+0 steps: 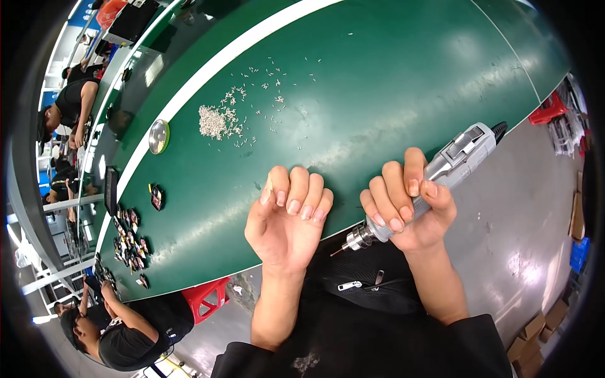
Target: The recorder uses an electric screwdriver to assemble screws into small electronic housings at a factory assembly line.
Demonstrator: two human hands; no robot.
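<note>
My right hand (413, 205) wraps round a grey electric screwdriver (463, 154). Its metal chuck (359, 238) and thin copper-coloured bit point down and left, past the table edge towards my lap. My left hand (287, 217) is raised palm up beside it, the fingers curled. Its thumb lies against the index finger; whatever may be pinched there is too small to make out. Beyond my hands, a heap of tiny silvery screw-like pieces (215, 123) lies on the green table (378, 82), with more scattered to its right.
A round shiny dish (159, 137) sits at the white stripe. Several small dark parts (130, 242) cluster at the table's left, and one dark part (156, 196) lies apart. A person (135, 334) works at the lower left near a red stool (208, 299). Cardboard boxes (532, 337) stand at lower right.
</note>
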